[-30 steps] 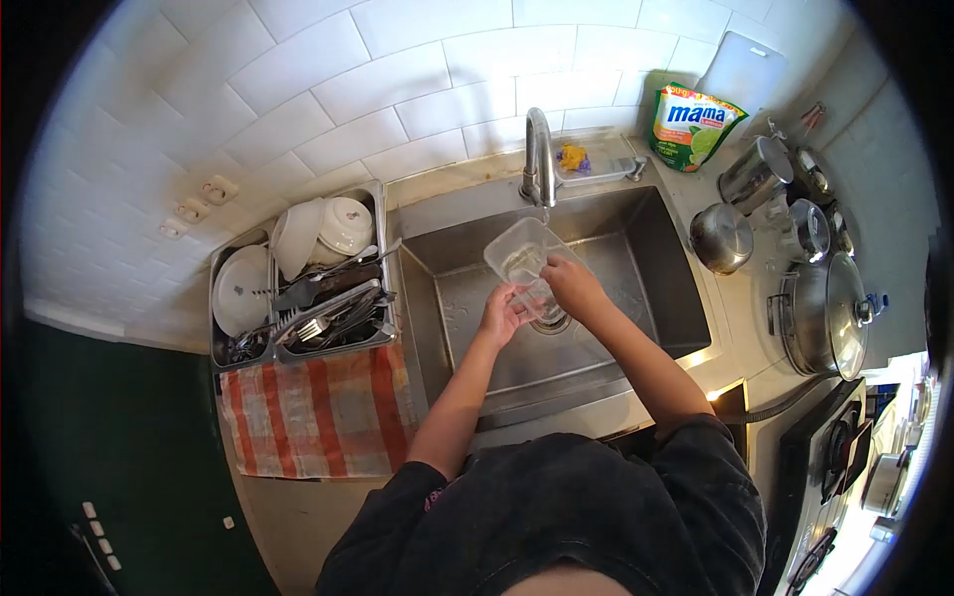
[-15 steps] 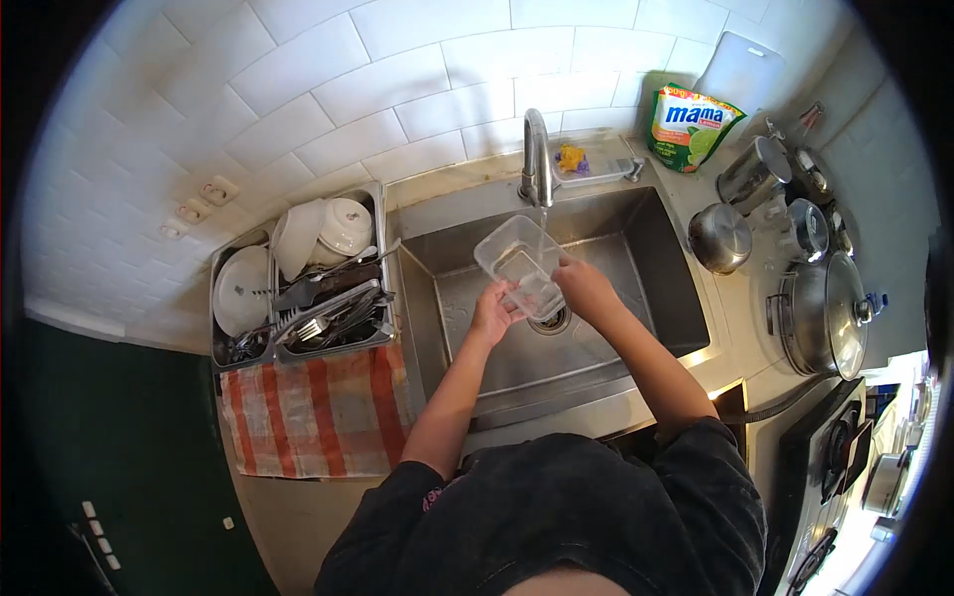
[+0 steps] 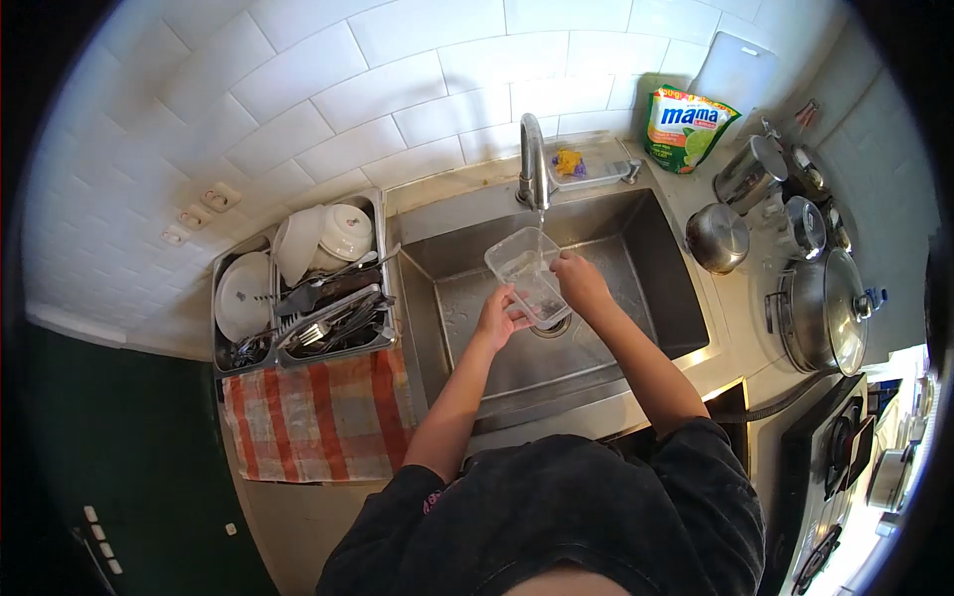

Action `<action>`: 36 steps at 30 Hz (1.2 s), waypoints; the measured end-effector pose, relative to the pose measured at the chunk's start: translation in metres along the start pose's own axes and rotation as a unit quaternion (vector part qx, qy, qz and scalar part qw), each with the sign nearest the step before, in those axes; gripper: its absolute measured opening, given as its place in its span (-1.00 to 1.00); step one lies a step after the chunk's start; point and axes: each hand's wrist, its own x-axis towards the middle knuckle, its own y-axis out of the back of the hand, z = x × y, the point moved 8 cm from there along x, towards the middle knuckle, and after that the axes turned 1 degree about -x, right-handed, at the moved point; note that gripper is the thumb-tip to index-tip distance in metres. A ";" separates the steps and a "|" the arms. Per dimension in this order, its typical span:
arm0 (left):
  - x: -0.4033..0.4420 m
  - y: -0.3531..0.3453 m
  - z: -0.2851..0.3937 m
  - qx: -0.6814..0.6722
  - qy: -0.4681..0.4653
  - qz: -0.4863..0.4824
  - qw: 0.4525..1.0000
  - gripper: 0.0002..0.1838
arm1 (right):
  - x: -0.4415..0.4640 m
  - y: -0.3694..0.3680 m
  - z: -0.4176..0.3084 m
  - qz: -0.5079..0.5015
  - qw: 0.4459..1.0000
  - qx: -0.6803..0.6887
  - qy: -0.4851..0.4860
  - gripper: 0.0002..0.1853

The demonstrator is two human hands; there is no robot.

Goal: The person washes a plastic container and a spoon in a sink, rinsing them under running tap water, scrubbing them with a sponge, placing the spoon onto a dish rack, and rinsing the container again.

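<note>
A clear plastic container is held over the steel sink, under the curved faucet. Water runs from the spout into it. My left hand grips the container's lower left side, with the thumb at its rim. My right hand is closed at the container's right edge. The right fingertips are partly hidden, and whether they hold anything else cannot be made out. Below the container, the drain is partly covered.
Left of the sink is a dish rack with plates, bowls and cutlery, and a striped cloth below it. Behind stand a tray and a green detergent pouch. Pots and a stove are at right.
The container first shifted slightly left and tilted under the stream, then moved back a little right. Both hands moved with it and still hold it. The water stream is plainer now.
</note>
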 end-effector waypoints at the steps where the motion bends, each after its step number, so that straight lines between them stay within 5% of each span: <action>1: 0.001 0.001 -0.001 -0.004 -0.007 -0.009 1.000 -0.47 | 0.001 -0.001 -0.001 0.003 1.000 -0.004 -0.002 -0.82; 8: -0.001 0.014 0.013 -0.068 -0.044 0.034 0.996 -0.43 | -0.004 0.006 -0.009 -0.019 0.999 0.025 0.031 -0.83; 13: -0.004 -0.011 -0.005 -0.059 -0.010 -0.047 0.997 -0.43 | 0.002 0.007 -0.022 0.055 0.997 0.034 0.042 -0.83; 19: 0.004 0.009 0.003 -0.030 -0.026 -0.014 0.999 -0.48 | -0.009 -0.008 -0.029 -0.091 0.992 0.031 0.085 -0.81; 26: -0.002 -0.012 -0.008 -0.028 -0.001 -0.070 0.997 -0.50 | -0.003 0.001 -0.031 -0.002 0.998 0.038 0.059 -0.86; 31: 0.006 0.019 0.006 -0.013 -0.032 0.023 0.999 -0.43 | -0.010 0.003 -0.019 -0.033 0.998 0.041 0.036 -0.86; 36: 0.008 0.036 0.010 0.000 -0.045 0.104 0.994 -0.37 | -0.016 0.024 -0.003 0.042 0.997 0.062 -0.021 -0.81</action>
